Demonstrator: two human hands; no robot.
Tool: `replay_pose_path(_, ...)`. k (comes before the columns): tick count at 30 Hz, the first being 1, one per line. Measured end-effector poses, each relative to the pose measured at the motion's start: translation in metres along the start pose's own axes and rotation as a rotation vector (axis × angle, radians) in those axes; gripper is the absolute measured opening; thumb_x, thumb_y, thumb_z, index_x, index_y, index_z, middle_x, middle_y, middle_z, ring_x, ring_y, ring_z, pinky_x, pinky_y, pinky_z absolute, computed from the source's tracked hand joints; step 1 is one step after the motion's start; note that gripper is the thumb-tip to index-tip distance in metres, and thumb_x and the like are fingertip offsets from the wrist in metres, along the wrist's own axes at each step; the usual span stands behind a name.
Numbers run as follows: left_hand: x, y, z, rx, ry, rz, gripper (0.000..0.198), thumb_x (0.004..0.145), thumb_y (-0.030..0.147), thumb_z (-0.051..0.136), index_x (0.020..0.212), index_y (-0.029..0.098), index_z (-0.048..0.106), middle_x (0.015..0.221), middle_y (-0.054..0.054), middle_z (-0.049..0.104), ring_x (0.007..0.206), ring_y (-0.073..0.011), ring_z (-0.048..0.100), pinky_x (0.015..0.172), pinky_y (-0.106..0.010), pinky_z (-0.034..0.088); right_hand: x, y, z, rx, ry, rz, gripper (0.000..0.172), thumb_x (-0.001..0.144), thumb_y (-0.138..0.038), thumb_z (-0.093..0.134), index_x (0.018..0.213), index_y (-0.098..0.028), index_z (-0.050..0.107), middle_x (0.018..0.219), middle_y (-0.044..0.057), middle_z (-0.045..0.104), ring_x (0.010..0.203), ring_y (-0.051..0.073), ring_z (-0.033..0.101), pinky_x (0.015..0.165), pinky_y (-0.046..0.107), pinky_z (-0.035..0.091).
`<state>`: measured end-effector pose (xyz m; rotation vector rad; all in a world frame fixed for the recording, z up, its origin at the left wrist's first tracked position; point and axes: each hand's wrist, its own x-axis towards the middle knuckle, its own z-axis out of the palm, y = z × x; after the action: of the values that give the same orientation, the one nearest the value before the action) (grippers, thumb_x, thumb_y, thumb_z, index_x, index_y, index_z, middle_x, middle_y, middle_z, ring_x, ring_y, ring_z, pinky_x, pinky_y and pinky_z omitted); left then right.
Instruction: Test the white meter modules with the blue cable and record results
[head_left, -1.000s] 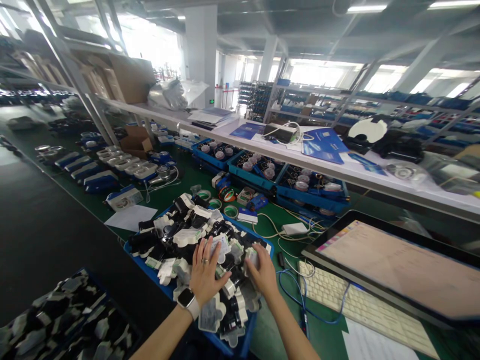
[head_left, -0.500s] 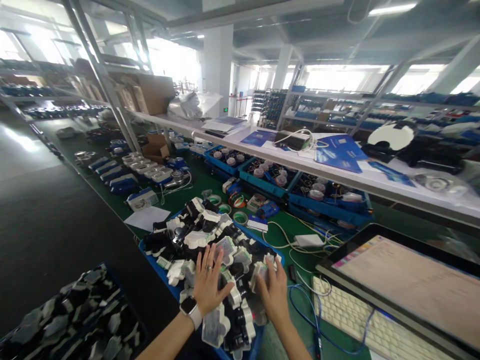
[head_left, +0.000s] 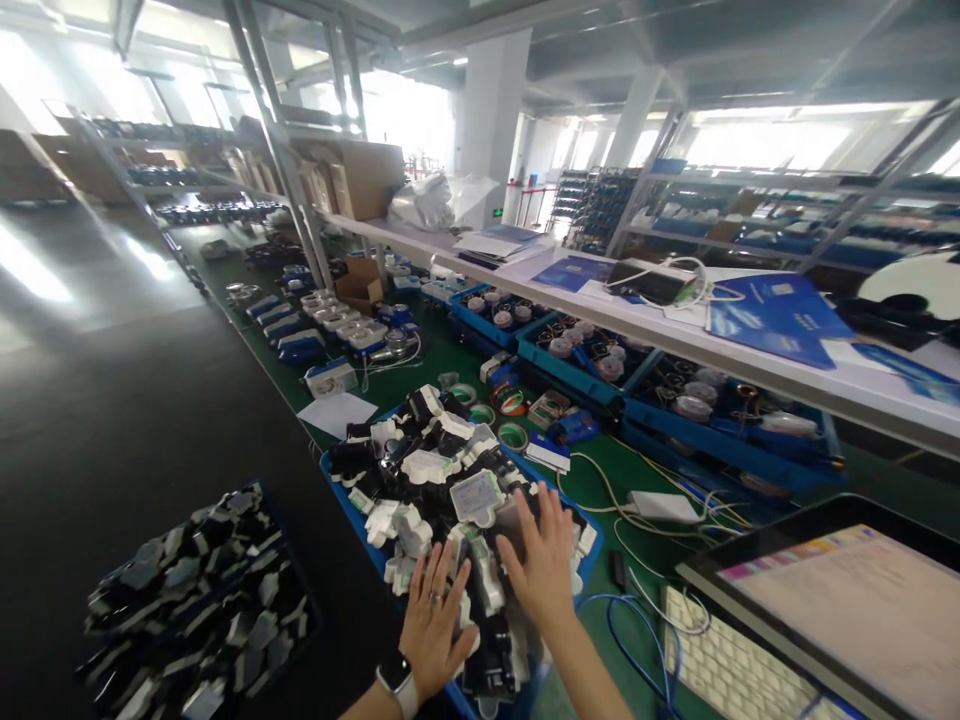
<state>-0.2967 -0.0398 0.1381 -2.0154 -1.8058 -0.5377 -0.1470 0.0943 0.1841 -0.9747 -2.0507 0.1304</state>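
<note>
A blue crate [head_left: 346,492] on the green bench is heaped with black-and-white plastic housings [head_left: 431,466], many with clear covers. My left hand [head_left: 436,622], wearing a ring and a watch, lies flat with fingers spread on the near left part of the heap. On the right side of the heap is my right hand [head_left: 541,560], fingers stretched out and apart, holding nothing. A housing with a clear cover [head_left: 477,497] sits between and just beyond both hands. The parts beneath my palms are hidden.
More crates of similar housings [head_left: 202,590] stand at lower left. A monitor [head_left: 847,600] and keyboard [head_left: 735,650] are at right, with cables [head_left: 611,600] beside the crate. Tape rolls [head_left: 514,436] and blue bins [head_left: 577,365] lie behind, under a white shelf [head_left: 600,300].
The view has turned left. My left hand has drawn back nearer to me on the heap. My right hand has come off a clear-covered housing and opened out.
</note>
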Motion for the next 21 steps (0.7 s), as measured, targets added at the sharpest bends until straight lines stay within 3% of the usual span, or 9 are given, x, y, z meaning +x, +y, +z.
replay_pose_path(4,-0.002,0.002,0.006,0.012,0.011,-0.013,0.066,0.084,0.038,0.047,0.142,0.016,0.026,0.152,-0.014,0.013,0.138,-0.0347,0.016,0.108,-0.051,0.021,0.028,-0.009,0.022,0.045,-0.206,-0.099,0.054,0.089,-0.039,0.043,0.140,-0.028,0.032,0.147,0.012,0.027,0.132,0.032,0.027,0.102,0.060,0.024)
replay_pose_path(7,0.004,-0.002,-0.006,0.010,0.057,-0.052,0.063,0.086,0.037,0.043,0.142,0.016,0.024,0.152,-0.013,0.012,0.138,-0.0327,0.015,0.108,-0.048,0.022,0.028,-0.008,0.026,0.072,-0.254,-0.105,0.055,0.090,-0.043,0.043,0.141,-0.030,0.030,0.148,0.012,0.024,0.132,0.032,0.026,0.101,0.061,0.026)
replay_pose_path(12,0.057,-0.038,-0.037,0.024,0.216,-0.284,0.061,0.092,0.025,0.034,0.145,0.016,0.007,0.153,-0.013,0.005,0.140,-0.0296,0.007,0.109,-0.051,0.020,0.015,-0.003,0.000,0.161,-0.026,-0.084,0.054,0.091,-0.041,0.041,0.142,-0.029,0.027,0.151,0.010,0.014,0.135,0.034,0.017,0.102,0.063,0.021)
replay_pose_path(16,0.096,-0.068,-0.038,0.012,0.150,-0.270,0.058,0.091,0.033,0.040,0.143,0.017,0.020,0.151,-0.013,0.018,0.140,-0.0291,0.013,0.110,-0.050,0.021,-0.010,0.020,-0.019,0.209,0.183,0.065,0.058,0.090,-0.045,0.042,0.142,-0.021,0.028,0.146,0.017,0.025,0.132,0.036,0.023,0.100,0.062,0.024)
replay_pose_path(19,0.096,-0.076,-0.028,-0.014,0.064,-0.182,0.055,0.088,0.039,0.044,0.138,0.018,0.034,0.146,-0.012,0.033,0.137,-0.0270,0.023,0.109,-0.045,0.028,-0.039,0.045,-0.024,0.212,0.212,0.204,0.065,0.088,-0.052,0.042,0.140,-0.015,0.030,0.143,0.021,0.028,0.131,0.038,0.025,0.100,0.061,0.024)
replay_pose_path(21,0.086,-0.077,-0.025,-0.026,0.022,-0.151,0.055,0.088,0.040,0.043,0.137,0.016,0.035,0.143,-0.011,0.038,0.135,-0.0261,0.027,0.109,-0.044,0.029,-0.058,0.058,-0.025,0.226,0.212,0.301,0.070,0.087,-0.056,0.042,0.140,-0.012,0.031,0.142,0.022,0.029,0.130,0.038,0.026,0.102,0.059,0.023)
